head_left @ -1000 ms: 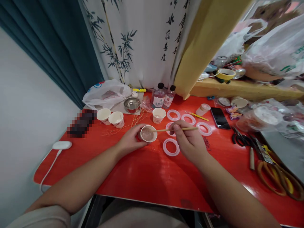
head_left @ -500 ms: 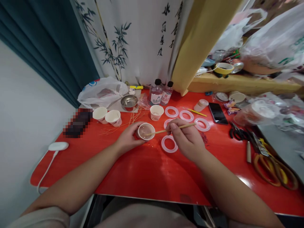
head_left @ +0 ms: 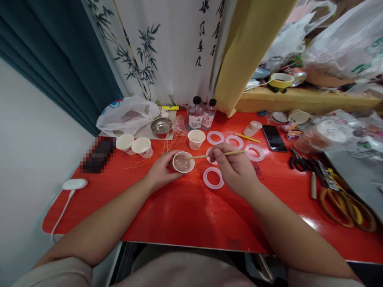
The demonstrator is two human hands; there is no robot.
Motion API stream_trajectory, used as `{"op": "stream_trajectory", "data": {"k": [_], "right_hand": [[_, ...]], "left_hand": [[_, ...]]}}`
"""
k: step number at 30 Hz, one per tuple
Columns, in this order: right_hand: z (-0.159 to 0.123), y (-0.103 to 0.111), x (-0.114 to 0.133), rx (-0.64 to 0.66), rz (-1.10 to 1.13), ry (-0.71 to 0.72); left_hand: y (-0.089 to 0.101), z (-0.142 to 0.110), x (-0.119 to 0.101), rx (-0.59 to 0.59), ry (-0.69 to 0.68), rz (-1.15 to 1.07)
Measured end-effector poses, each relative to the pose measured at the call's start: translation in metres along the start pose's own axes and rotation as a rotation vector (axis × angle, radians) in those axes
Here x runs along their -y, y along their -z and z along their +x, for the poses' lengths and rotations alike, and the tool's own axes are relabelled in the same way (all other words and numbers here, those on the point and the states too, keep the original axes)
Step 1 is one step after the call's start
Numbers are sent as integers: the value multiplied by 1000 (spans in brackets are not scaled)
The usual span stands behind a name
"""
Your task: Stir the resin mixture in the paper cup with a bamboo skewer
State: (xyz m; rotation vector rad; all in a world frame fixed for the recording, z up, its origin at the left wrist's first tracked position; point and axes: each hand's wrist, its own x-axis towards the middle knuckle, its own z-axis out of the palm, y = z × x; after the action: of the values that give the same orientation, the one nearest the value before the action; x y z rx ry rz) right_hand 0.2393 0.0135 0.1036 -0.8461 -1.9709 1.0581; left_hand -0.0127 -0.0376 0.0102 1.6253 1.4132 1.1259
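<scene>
My left hand [head_left: 163,171] is wrapped round a paper cup [head_left: 183,170] with clear, bubbly liquid in it, its mouth tipped toward me. Between the thumb and fingers of my right hand [head_left: 231,165] is a thin wooden stick [head_left: 202,156], its far end dipped in the cup. Just below and left of that hand lies a pink ring-shaped mould [head_left: 205,179]; several similar rings, such as the pink ring [head_left: 215,132], lie beyond it. Behind the held cup stands another paper cup [head_left: 196,140]. Bottles marked A [head_left: 195,117] and B [head_left: 208,116] stand farther back.
Left on the red table [head_left: 179,215] are two paper cups [head_left: 142,148], a metal bowl [head_left: 162,127] and a plastic bag [head_left: 127,115]. To the right lie a phone [head_left: 274,138], black scissors [head_left: 299,162], large scissors [head_left: 336,199] and a yellow tweezer-like tool [head_left: 248,138].
The stick's inner end has shifted within the cup, and the stick now lies nearer level. Both hands keep their grip; the whole view has shifted slightly.
</scene>
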Motion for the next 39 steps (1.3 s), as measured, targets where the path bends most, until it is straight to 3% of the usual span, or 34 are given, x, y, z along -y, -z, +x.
{"op": "stream_trajectory", "data": {"k": [18,24,31,35,39], "right_hand": [[1,1,-5,-29,54,-31],[3,-3,-17,-79,216,-169],[20,-11,-23,-282,653,-438],[26,-4,-17,-405,754,-414],[28,7,-4,-440,725,-343]], "left_hand": [[1,0,2,18,4,-8],[1,0,-2,-2,35,-16],[-4,-2,0,-82,71,-131],[-7,-1,-2,-91,88,-254],[-6,0,-4,-98,99,-280]]}}
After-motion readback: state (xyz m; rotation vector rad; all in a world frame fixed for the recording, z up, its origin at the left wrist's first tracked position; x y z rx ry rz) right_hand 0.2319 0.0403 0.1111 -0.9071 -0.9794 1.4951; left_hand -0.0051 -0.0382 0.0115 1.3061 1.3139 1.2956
